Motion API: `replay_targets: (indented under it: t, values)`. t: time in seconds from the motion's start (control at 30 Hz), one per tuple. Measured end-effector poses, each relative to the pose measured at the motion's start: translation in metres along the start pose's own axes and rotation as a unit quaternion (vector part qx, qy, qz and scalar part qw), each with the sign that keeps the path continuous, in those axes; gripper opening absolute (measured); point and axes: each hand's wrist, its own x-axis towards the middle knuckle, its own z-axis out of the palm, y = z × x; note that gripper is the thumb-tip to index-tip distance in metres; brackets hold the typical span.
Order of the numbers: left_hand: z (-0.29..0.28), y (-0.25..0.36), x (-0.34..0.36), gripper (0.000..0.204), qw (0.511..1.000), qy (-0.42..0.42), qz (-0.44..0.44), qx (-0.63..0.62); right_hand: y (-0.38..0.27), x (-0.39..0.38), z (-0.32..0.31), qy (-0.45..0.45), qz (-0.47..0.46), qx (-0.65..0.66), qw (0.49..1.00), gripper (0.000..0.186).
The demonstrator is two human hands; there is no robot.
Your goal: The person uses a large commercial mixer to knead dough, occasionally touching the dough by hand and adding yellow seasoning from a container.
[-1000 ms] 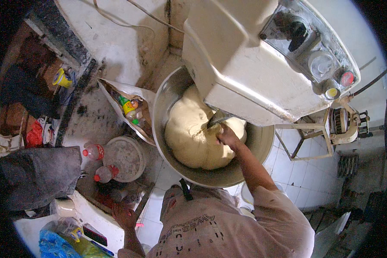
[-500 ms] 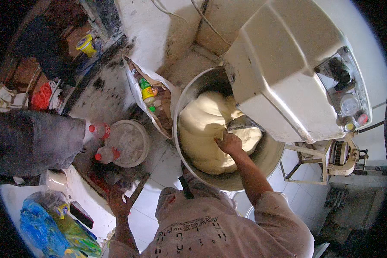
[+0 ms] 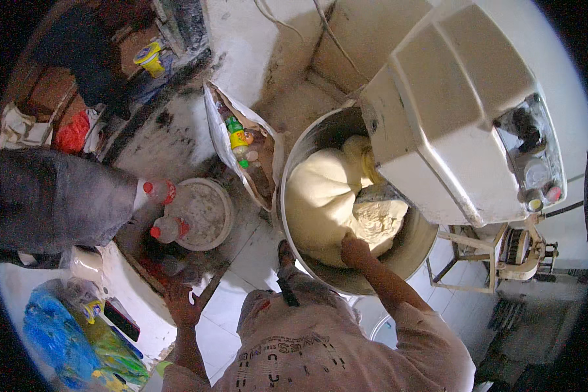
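- Judging by its folds, the dough (image 3: pixel 321 188) is presumed soft, heavy, best gripped underneath.
- Whether the right hand (image 3: pixel 357 251) or left hand (image 3: pixel 183 306) is clenched cannot be told.

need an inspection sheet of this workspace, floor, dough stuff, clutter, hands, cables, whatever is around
surface: pale tiled floor beside the bowl
job's things: dough in the bowl, partly under the mixer
clutter: open sack with bottles inside; two red-capped bottles by a bucket; phone and blue bag on the table
grip: right hand at the dough's near side; left hand by the table's edge, hold unclear
cables: two along the wall
surroundings: metal stand right of the bowl; yellow tub upper left
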Motion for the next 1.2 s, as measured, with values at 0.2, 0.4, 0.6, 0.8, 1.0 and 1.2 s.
replay_targets:
  t: [0.2,0.4,0.6,0.8,1.0,1.2]
  values:
    - [-0.002,0.0,-0.01,0.017,0.998,0.041,-0.043,0.002,-0.003,-0.032,-0.073,0.08,-0.055,0.02,0.995,0.055]
    - [-0.005,0.006,0.002,0.015,0.999,0.04,-0.012,0.013,-0.06,0.055,-0.108,0.1,0.054,0.072,0.991,0.077]
    - [0.022,-0.015,-0.016,0.015,0.994,0.04,-0.086,-0.059,-0.089,0.106,-0.025,-0.015,0.053,0.008,0.998,0.052]
    - [0.045,-0.042,-0.029,0.017,0.996,-0.007,-0.081,-0.038,-0.052,0.092,-0.001,-0.039,-0.068,-0.034,0.996,0.017]
    - [0.039,-0.033,-0.016,0.017,0.995,-0.047,-0.084,-0.023,0.006,0.014,0.021,-0.036,-0.098,-0.017,0.994,0.028]
    - [0.004,-0.002,-0.004,0.019,0.999,-0.018,-0.041,0.008,-0.004,-0.024,-0.062,0.145,-0.066,0.071,0.985,0.045]
